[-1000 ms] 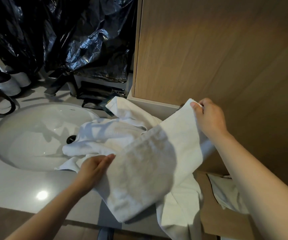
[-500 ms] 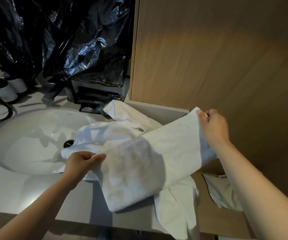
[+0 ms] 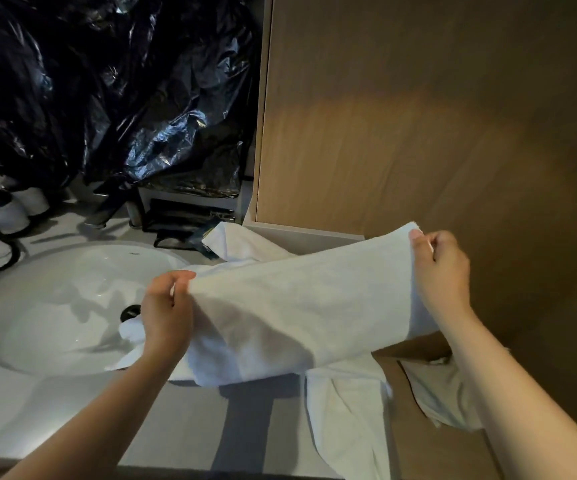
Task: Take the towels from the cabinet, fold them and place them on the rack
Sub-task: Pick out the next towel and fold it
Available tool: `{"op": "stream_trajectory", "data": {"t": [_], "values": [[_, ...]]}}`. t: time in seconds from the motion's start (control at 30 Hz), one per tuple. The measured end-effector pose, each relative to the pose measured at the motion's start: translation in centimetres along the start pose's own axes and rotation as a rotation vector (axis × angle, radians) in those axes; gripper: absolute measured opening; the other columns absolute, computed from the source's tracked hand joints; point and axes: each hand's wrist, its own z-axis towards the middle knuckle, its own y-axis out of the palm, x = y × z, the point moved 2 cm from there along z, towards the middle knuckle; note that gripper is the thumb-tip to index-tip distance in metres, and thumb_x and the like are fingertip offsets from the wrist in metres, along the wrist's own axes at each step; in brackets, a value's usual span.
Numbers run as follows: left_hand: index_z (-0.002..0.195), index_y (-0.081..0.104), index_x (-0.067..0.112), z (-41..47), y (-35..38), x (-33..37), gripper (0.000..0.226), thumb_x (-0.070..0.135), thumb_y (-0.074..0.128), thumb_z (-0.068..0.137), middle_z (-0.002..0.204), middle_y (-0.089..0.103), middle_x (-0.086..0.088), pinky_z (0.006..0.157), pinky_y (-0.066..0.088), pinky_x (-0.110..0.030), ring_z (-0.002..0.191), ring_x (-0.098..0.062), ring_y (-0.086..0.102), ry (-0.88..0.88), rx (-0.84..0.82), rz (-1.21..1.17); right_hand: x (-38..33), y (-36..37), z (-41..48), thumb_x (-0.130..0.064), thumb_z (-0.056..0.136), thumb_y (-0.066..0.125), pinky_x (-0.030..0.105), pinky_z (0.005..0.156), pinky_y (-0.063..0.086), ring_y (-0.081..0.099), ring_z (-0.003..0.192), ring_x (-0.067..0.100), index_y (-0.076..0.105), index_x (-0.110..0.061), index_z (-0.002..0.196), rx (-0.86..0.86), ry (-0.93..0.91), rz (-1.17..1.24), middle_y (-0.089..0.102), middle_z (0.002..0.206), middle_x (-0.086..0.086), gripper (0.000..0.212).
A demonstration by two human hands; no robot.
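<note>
A white towel (image 3: 297, 306) is stretched between both hands above the counter, its lower part sagging. My left hand (image 3: 165, 313) pinches its left top corner over the sink's right rim. My right hand (image 3: 442, 271) pinches the right top corner in front of the wooden cabinet door (image 3: 418, 116). Under it, more white towels (image 3: 345, 410) lie crumpled on the counter and hang over its front edge. Another towel piece (image 3: 439, 393) shows lower right, below my right forearm. No rack is visible.
A white oval sink (image 3: 55, 306) with a dark drain is set in the grey counter (image 3: 72, 410). Black plastic sheeting (image 3: 124, 98) covers the back wall. White dispenser bottles (image 3: 6, 209) stand at the far left, a dark faucet (image 3: 107, 209) and black tray behind the sink.
My left hand rose and took the towel's left corner. My right hand shifted right and down. The towel went from bunched and drooping to spread wide between both hands.
</note>
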Motion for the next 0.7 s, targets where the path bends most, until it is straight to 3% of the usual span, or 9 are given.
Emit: {"op": "stream_trajectory", "data": {"t": [0.13,0.3,0.4,0.47,0.57,0.7], "values": [[0.089,0.064,0.017,1.3,-0.5,0.9,0.026,0.007,0.041,0.097,0.094,0.056,0.0,0.082,0.034,-0.028,0.09,-0.015,0.047,0.094,-0.004,0.044,0.2,-1.3,-0.1,-0.044,0.097,0.053,0.033,0.063,0.044,0.057,0.072,0.017,0.055,-0.014,0.09,0.007,0.048,-0.019,0.058,0.08,-0.002,0.031],[0.08,0.067,0.014,2.8,0.4,-1.2,0.028,0.003,0.044,0.094,0.081,0.059,0.002,0.07,0.035,-0.023,0.076,-0.012,0.051,0.093,-0.209,0.179,3.5,0.2,-1.8,-0.042,0.096,0.056,0.036,0.07,0.046,0.06,0.079,0.027,0.06,-0.008,0.092,-0.099,0.159,-0.116,0.064,0.082,0.007,0.034],[0.084,0.069,0.012,2.1,1.1,-3.7,0.025,0.0,0.049,0.092,0.087,0.062,0.002,0.07,0.036,-0.023,0.081,-0.015,0.053,0.066,-0.305,0.286,5.9,1.8,-2.9,-0.041,0.094,0.061,0.035,0.064,0.039,0.052,0.065,0.026,0.054,-0.005,0.065,-0.269,0.306,-0.091,0.054,0.062,0.008,0.046],[0.08,0.065,0.017,1.9,1.1,-4.7,0.021,0.008,0.053,0.094,0.081,0.063,0.006,0.064,0.037,-0.019,0.075,-0.011,0.054,0.078,-0.31,0.291,6.8,2.5,-3.2,-0.038,0.093,0.063,0.035,0.063,0.035,0.046,0.063,0.026,0.048,-0.007,0.06,-0.318,0.369,-0.034,0.047,0.058,0.008,0.048],[0.071,0.063,0.025,1.8,0.8,-5.1,0.022,0.02,0.062,0.092,0.073,0.063,0.016,0.058,0.039,-0.017,0.069,-0.001,0.057,0.04,-0.318,0.241,7.1,3.2,-3.0,-0.035,0.096,0.059,0.036,0.073,0.041,0.058,0.081,0.026,0.063,-0.006,0.085,-0.325,0.341,0.023,0.065,0.082,0.009,0.032],[0.071,0.07,0.025,1.8,-0.1,-5.3,0.016,0.032,0.071,0.085,0.07,0.07,0.011,0.059,0.045,-0.018,0.069,-0.006,0.065,-0.059,-0.388,0.148,6.6,3.6,-2.0,-0.027,0.098,0.057,0.033,0.084,0.047,0.06,0.093,0.015,0.062,-0.019,0.105,-0.302,0.28,0.166,0.065,0.1,-0.002,0.012]]}}
